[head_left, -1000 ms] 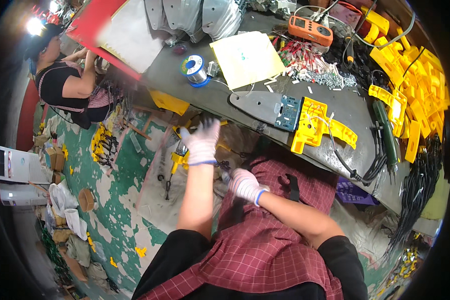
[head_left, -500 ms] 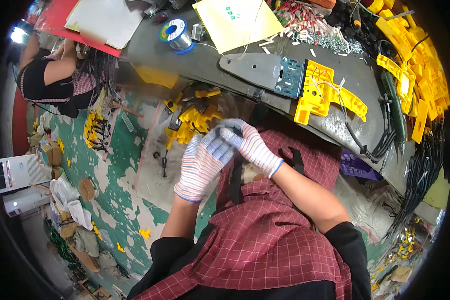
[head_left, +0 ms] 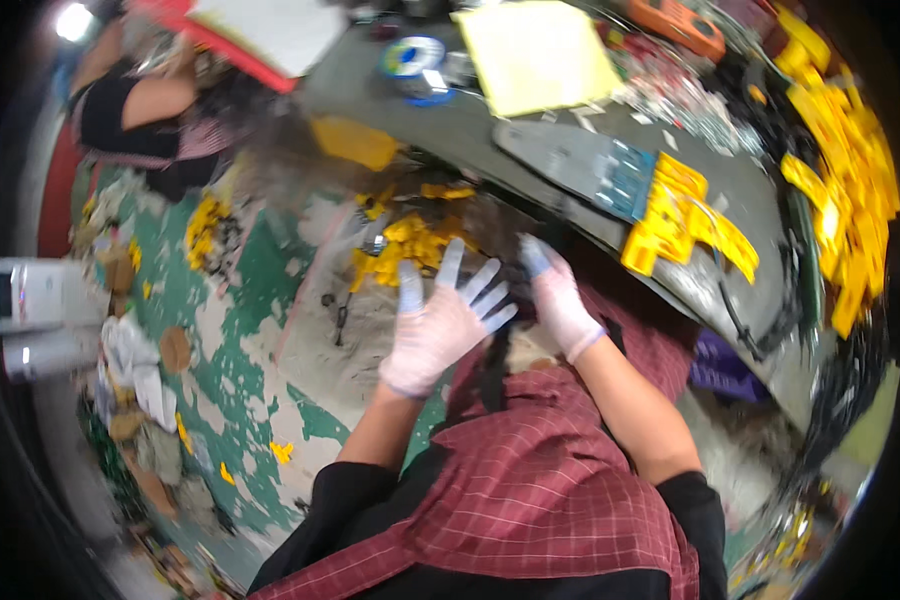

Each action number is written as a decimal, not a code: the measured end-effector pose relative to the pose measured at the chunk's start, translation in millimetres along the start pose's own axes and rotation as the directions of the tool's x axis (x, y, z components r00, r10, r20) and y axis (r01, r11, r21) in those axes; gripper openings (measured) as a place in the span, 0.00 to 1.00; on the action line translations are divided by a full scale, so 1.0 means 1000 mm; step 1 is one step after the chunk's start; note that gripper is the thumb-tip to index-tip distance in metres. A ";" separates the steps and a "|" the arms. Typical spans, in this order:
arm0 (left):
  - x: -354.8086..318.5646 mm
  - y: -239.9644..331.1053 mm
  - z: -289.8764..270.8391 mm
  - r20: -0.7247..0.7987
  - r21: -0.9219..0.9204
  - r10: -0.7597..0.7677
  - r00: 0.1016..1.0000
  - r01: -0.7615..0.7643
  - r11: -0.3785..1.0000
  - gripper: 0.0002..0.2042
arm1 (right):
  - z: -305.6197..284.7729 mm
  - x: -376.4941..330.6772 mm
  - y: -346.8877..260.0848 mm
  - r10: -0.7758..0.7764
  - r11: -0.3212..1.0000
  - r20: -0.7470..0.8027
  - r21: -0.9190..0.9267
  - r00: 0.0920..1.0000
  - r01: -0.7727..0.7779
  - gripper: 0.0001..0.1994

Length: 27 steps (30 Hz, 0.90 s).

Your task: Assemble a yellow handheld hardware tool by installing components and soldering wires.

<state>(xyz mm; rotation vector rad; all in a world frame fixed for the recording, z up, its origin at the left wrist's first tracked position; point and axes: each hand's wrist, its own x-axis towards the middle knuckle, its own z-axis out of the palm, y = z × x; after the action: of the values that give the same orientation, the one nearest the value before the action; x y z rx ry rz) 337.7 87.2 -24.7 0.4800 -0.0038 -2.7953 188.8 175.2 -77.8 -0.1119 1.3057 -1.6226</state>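
Note:
My left hand [head_left: 440, 325], in a striped knit glove, is spread over my lap with its fingers apart and nothing in it. To its right my right hand [head_left: 560, 297], gloved the same way, is seen side-on with fingers stretched out; nothing shows in it. The two hands are apart. Just beyond the right hand, on the grey bench [head_left: 465, 125], a yellow plastic housing [head_left: 675, 220] lies against a teal-ended block [head_left: 622, 180] on a tapered grey metal plate [head_left: 550, 153]. Beyond my left hand, yellow plastic parts [head_left: 405, 250] are heaped low beside the bench.
A spool of wire [head_left: 416, 70] and a yellow paper sheet [head_left: 535, 60] lie on the bench. More yellow parts [head_left: 845, 190] are piled at the right, above black cables [head_left: 820, 400]. Another person [head_left: 135, 120] works at the upper left. Bags [head_left: 140, 375] line the floor.
My hands were together, fingers touching; now they have parted. The left has spread its fingers, and the right has moved rightward. The whole view has shifted and blurred somewhat.

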 end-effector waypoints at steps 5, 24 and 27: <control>0.043 0.050 -0.040 -0.608 0.120 0.499 0.618 -0.550 0.827 0.36 | 0.041 -0.043 -0.007 -0.171 0.838 0.365 -0.435 0.915 0.330 0.13; 0.168 0.009 -0.232 -0.547 0.584 0.553 0.628 -0.187 0.790 0.20 | 0.042 -0.052 -0.002 -0.052 0.969 0.237 -0.225 0.970 0.107 0.05; 0.127 -0.010 -0.123 -0.699 0.059 0.224 0.679 -0.257 0.965 0.30 | 0.042 -0.041 0.006 0.156 0.986 0.171 0.023 0.973 -0.162 0.04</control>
<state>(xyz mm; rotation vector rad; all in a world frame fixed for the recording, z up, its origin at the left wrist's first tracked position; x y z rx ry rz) 260.8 65.3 -182.3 1.3963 0.1503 -2.1786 237.9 176.8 -45.2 -0.1165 1.1259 -1.4672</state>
